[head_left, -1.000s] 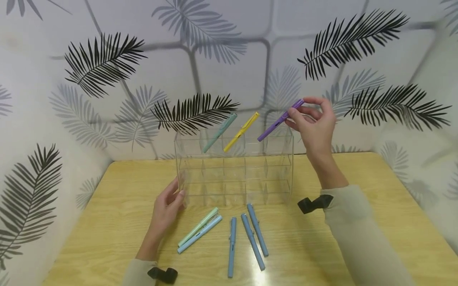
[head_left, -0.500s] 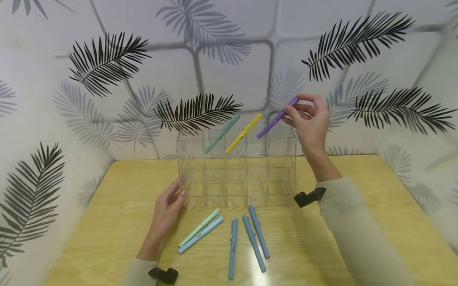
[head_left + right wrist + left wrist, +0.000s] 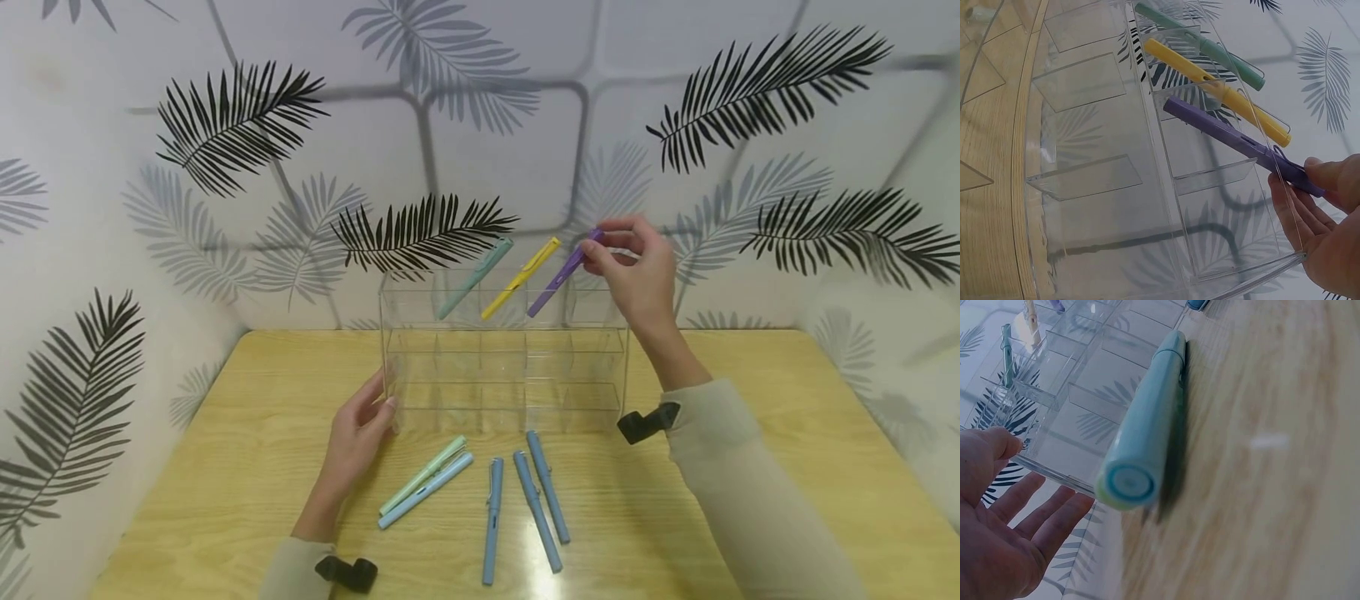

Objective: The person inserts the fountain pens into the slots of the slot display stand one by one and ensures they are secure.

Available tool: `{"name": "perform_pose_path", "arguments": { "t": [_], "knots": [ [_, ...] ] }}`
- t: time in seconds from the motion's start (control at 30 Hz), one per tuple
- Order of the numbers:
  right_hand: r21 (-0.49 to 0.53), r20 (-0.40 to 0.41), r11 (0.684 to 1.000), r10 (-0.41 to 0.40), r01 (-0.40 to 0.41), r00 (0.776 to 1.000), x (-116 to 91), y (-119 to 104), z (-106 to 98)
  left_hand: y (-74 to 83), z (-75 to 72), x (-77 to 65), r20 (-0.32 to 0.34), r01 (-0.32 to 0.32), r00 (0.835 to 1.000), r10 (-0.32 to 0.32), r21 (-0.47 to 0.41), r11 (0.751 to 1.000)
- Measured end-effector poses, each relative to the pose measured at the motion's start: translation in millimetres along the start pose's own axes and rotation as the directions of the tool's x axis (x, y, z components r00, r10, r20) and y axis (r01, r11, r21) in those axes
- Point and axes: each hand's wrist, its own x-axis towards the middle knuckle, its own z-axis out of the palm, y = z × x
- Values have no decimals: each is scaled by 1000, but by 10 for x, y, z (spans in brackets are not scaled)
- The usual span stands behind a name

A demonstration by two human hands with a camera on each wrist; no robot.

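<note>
My right hand (image 3: 641,279) pinches the upper end of a purple pen (image 3: 562,275) between thumb and fingers. The pen slants, its lower end inside a top-row compartment of a clear acrylic organizer (image 3: 504,409). To its left, a yellow pen (image 3: 521,277) and a teal pen (image 3: 475,279) lean at a similar slant in separate top compartments. My left hand (image 3: 356,442) holds the organizer's lower left side; in the left wrist view the thumb (image 3: 1005,442) is on one side of the edge and the fingers reach past the other.
On the wooden table (image 3: 712,500) before the organizer lie a light green pen (image 3: 420,477), a light blue pen (image 3: 425,492) and three darker blue pens (image 3: 492,521). A leaf-patterned wall covering (image 3: 495,167) rises close behind. The organizer's lower rows hold no pens.
My right hand has moved left and then down, bringing the purple pen's lower end into the top row beside the yellow pen. The left hand stays on the organizer; the head view shifts slightly.
</note>
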Motion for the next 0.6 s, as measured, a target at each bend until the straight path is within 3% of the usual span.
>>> {"name": "perform_pose_path", "arguments": {
  "t": [0.37, 0.6],
  "knots": [
    [-77, 42, 997, -16, 19, 999, 27, 49, -16, 4, 0, -3, -2, -4, 1000, 4, 2, 1000],
    [-89, 55, 996, 27, -22, 998, 44, 46, -66, 8, 3, 1, 1, -15, 1000, 15, -9, 1000]
  ]
}}
